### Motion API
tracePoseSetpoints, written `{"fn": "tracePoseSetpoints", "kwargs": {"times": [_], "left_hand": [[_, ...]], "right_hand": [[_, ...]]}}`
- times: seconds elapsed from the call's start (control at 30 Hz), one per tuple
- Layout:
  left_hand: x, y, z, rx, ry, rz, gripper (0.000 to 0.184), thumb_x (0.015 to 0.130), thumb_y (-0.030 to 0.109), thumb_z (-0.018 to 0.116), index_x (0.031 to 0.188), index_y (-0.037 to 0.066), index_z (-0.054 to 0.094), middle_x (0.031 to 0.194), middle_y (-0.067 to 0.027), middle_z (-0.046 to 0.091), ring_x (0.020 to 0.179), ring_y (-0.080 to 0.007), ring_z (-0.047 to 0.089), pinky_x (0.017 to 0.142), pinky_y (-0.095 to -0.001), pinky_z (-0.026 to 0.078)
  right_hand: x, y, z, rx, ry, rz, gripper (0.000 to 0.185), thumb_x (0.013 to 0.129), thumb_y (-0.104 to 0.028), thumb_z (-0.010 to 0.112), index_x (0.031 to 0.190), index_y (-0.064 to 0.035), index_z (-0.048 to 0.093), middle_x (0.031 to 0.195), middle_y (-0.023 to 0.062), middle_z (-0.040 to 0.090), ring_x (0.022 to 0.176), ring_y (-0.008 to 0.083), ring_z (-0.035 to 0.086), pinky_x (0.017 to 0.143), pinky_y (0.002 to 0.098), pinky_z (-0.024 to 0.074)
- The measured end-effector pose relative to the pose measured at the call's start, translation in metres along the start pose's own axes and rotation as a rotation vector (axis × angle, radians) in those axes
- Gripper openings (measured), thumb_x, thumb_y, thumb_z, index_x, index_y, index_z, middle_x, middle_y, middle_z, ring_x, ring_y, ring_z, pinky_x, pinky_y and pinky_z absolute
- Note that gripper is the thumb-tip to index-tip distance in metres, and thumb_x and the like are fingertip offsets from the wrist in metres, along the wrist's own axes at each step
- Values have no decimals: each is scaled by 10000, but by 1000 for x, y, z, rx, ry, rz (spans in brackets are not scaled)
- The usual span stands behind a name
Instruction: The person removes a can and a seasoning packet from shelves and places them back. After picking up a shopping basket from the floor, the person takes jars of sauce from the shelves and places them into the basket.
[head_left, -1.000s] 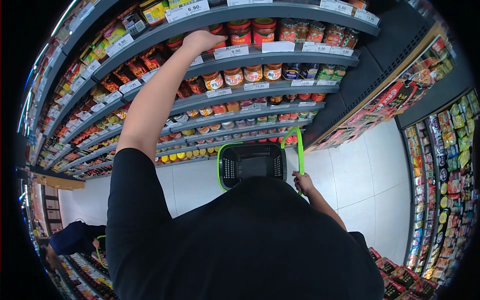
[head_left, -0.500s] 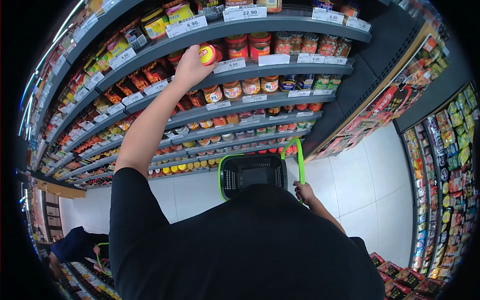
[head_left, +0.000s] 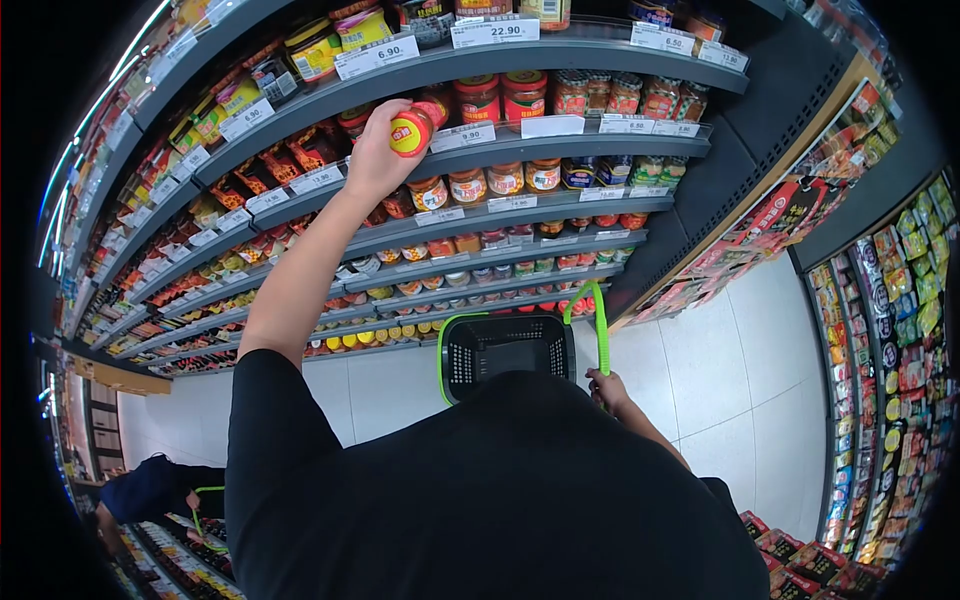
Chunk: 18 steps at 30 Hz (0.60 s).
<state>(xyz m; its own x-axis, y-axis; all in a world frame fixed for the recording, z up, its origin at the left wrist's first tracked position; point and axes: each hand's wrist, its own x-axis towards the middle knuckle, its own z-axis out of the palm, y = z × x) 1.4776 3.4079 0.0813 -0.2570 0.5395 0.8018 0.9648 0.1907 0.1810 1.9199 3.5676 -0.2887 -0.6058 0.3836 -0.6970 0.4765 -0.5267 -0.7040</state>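
My left hand [head_left: 378,158] is raised to an upper shelf and closed around a jar [head_left: 409,135] with a yellow-and-red lid. The jar is tilted, so its lid faces me, and it is at the shelf's front edge; my fingers cover part of its side. Beside it on that shelf stand red-labelled jars [head_left: 524,98]. Low at my right side, my right hand [head_left: 608,388] is wrapped around the green handle [head_left: 602,335] of a black shopping basket [head_left: 456,388]. The basket hangs in front of my body, and its visible inside holds nothing.
Curved shelves of jars and packets with price tags [head_left: 497,31] fill the space ahead. A side panel with hanging packets [head_left: 765,235] is at right, near another product rack [head_left: 890,380]. Behind me at lower left, a person [head_left: 165,490] is beside a shelf.
My left hand has drawn the jar a little down and outward from the shelf, turning its lid more toward me. The right hand and basket have hardly moved.
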Motion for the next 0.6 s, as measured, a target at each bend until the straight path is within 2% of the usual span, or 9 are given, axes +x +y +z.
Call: {"fn": "tracePoseSetpoints", "kwargs": {"times": [0.27,0.33,0.37,0.4,0.47,0.5,0.53,0.6], "left_hand": [[-20,34,-21,-151,56,7,646,643,57,813,1152,31,417,1188,-154,518,1122,-252,531,953,-346,444],[-24,42,-21,-334,94,39,697,611,47,823,1174,48,412,1165,-143,527,1087,-250,544,932,-343,452],[-27,46,-20,-454,92,-11,703,609,30,822,1174,43,405,1169,-149,522,1091,-232,538,937,-345,451],[-29,55,-21,-452,91,-12,703,609,30,822,1174,43,405,1169,-149,522,1091,-232,538,937,-345,451],[-31,76,-31,-727,86,-249,686,615,0,807,1170,32,405,1168,-143,521,1088,-209,535,942,-341,451],[-33,81,-36,-852,45,-338,729,631,-40,771,1243,22,378,1161,-135,521,1095,-195,530,945,-347,453],[-36,87,-38,-848,43,-347,729,631,-40,771,1243,22,378,1161,-135,521,1095,-195,530,945,-347,453],[-43,101,-36,-1379,66,-578,789,660,-16,750,1325,20,325,1151,-130,525,1091,-202,538,938,-358,460]], "right_hand": [[1,3,2,31,23,-11,203,866,-243,566,844,-42,548,531,20,447,336,116,353,328,272,258],[0,2,3,45,18,-7,202,865,-242,567,841,-42,547,529,19,446,336,115,352,327,271,256],[-1,1,3,55,13,-6,201,865,-241,567,837,-43,547,528,17,444,335,114,351,326,270,255],[0,1,3,55,12,-4,201,865,-241,567,837,-43,547,528,17,444,335,114,351,326,270,255],[0,1,4,60,13,-6,203,864,-243,568,837,-43,545,524,14,439,337,114,354,326,270,256],[-2,0,6,59,9,0,203,864,-243,568,837,-43,545,524,14,439,337,114,354,326,270,256],[-3,-1,7,51,9,1,205,864,-246,568,840,-43,546,522,13,438,337,114,356,326,269,257],[-6,-4,8,36,6,11,208,865,-249,568,842,-44,547,520,11,437,338,114,358,326,268,258]]}}
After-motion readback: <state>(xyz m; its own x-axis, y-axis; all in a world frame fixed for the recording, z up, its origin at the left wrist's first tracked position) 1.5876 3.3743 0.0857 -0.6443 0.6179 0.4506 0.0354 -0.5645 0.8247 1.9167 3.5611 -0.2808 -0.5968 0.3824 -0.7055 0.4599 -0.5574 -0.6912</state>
